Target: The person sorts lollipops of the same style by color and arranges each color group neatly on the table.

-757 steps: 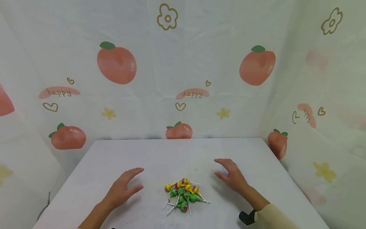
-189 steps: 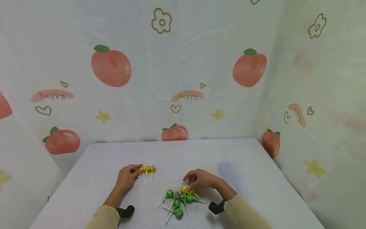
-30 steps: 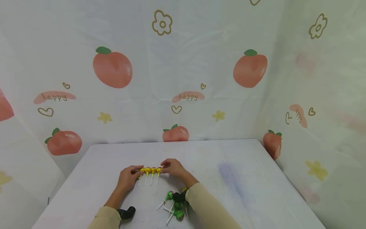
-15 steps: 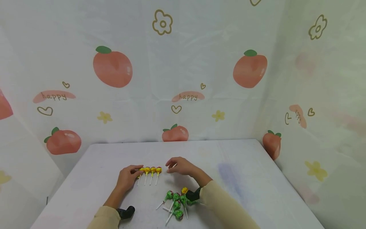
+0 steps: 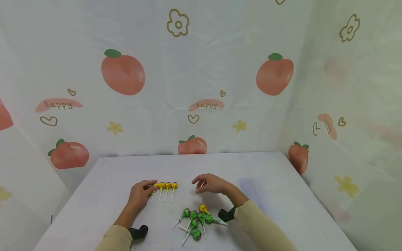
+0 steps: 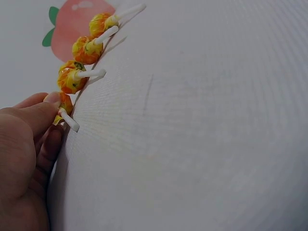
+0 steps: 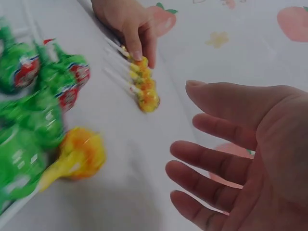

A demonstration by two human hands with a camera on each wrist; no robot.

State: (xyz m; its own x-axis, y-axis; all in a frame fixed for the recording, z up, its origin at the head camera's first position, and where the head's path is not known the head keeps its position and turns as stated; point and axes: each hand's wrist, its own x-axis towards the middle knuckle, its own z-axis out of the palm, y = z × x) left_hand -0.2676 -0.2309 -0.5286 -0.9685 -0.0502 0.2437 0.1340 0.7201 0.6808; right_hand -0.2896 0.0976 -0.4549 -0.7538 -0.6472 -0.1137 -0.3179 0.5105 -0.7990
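Observation:
Several yellow lollipops (image 5: 168, 185) lie side by side in a row at the left middle of the table, sticks toward me. My left hand (image 5: 139, 193) pinches the leftmost yellow lollipop (image 6: 65, 102) by its wrapped head between thumb and fingers. Right of the row, my right hand (image 5: 211, 183) is held above the table with fingers spread and nothing in it, as the right wrist view (image 7: 240, 159) shows. Nearer to me lies a loose cluster of green lollipops (image 5: 194, 225), sticks at mixed angles. One yellow lollipop (image 5: 203, 208) rests at the cluster's far edge.
The white table (image 5: 257, 195) reaches back to a white cloth wall (image 5: 163, 69) printed with peaches. Black wrist cameras (image 5: 226, 214) sit on both wrists, the right one beside the green cluster.
Earlier all lollipops lay in one pile; the yellow row has since formed. My right hand has let go of the row's rightmost lollipop and moved right. My left hand has stayed put.

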